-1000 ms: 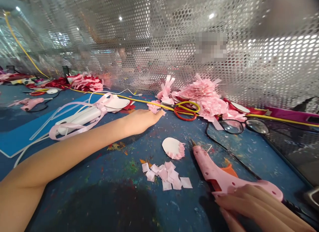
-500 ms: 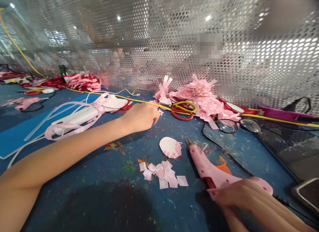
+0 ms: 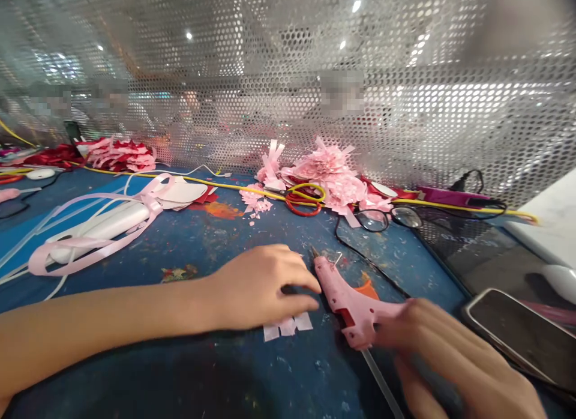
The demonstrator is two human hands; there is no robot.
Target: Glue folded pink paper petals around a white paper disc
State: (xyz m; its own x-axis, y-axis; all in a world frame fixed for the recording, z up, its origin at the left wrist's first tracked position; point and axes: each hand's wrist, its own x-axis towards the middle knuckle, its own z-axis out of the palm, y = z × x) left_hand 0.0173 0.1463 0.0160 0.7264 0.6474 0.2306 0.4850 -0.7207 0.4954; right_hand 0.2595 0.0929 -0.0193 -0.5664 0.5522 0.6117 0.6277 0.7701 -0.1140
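Note:
My left hand [image 3: 263,287] lies low on the blue table [image 3: 202,371], fingers curled and pinched together over a small heap of pink paper squares [image 3: 288,326]. Whatever the fingertips hold is hidden, and the hand covers most of the heap. A pink hot glue gun [image 3: 348,299] lies just to the right, with its nozzle pointing away beside my left fingertips. My right hand [image 3: 450,362] is wrapped round the gun's handle at the lower right. A glue stick [image 3: 382,386] sticks out of the gun's back end.
Red-and-yellow scissors [image 3: 301,200] and a pile of pink fringed pieces [image 3: 328,170] lie at the back against a perforated metal screen [image 3: 288,77]. Eyeglasses [image 3: 387,218], a phone [image 3: 517,332], pink ribbon [image 3: 90,242] and a yellow cable [image 3: 202,180] are also on the table.
My left hand has drawn back from the pink scraps near the scissors and come down over the paper squares close to me. The right hand has closed round the glue gun's handle.

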